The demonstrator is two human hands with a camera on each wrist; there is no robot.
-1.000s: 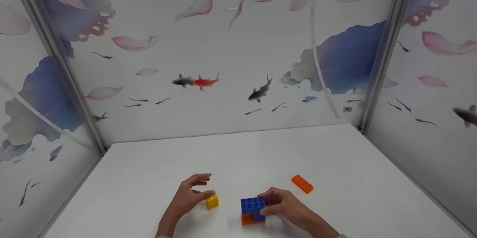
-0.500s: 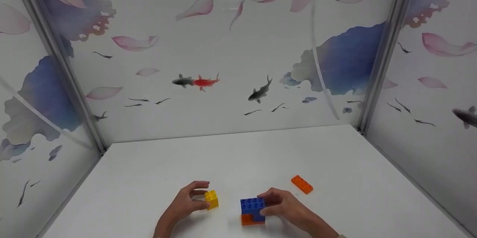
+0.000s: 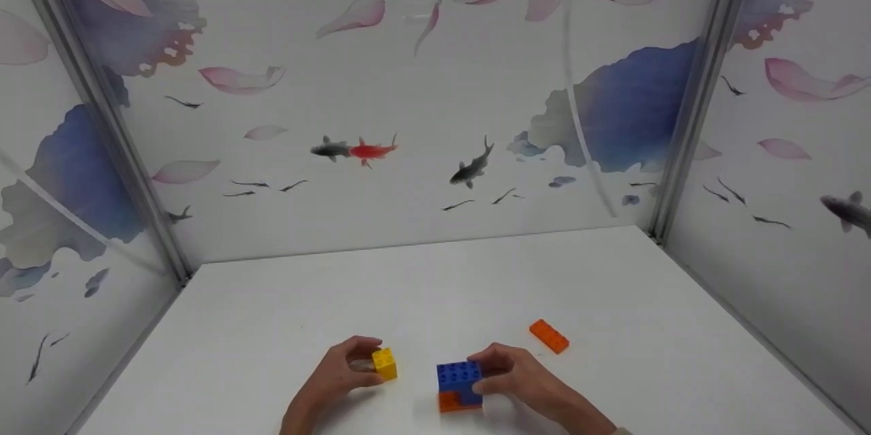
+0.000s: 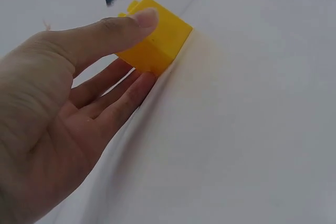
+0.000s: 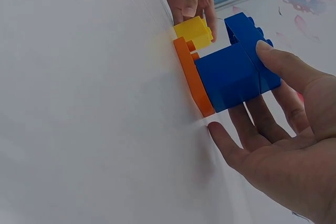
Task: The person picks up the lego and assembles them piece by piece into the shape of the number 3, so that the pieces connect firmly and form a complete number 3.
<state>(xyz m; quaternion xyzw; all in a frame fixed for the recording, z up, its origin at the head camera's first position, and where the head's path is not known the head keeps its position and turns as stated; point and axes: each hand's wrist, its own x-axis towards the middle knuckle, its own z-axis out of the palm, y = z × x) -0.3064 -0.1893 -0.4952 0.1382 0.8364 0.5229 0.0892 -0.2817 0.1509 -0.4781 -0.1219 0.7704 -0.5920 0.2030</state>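
Observation:
My left hand (image 3: 337, 370) pinches a small yellow toy brick (image 3: 384, 363) left of centre on the white table. In the left wrist view, the thumb lies on one face of the yellow brick (image 4: 165, 32) and the fingertips sit at the opposite side. A stack stands to its right, held by my right hand (image 3: 517, 375) with thumb in front and fingers behind. The right wrist view shows its orange base (image 5: 194, 80), a blue brick (image 5: 228, 74) on one end, and an upper blue brick (image 5: 244, 38) overhanging a gap. Studs show on the base's uncovered end.
A loose orange brick (image 3: 549, 336) with studs up lies on the white table (image 3: 422, 299), beyond my right hand. Printed panels with fish and lotus flowers wall the table (image 3: 408, 94) at the back and both sides, joined by metal corner posts.
My left hand has come down, its raised fingers drawing in around the yellow brick from a looser pose. The right hand and its stack hold still.

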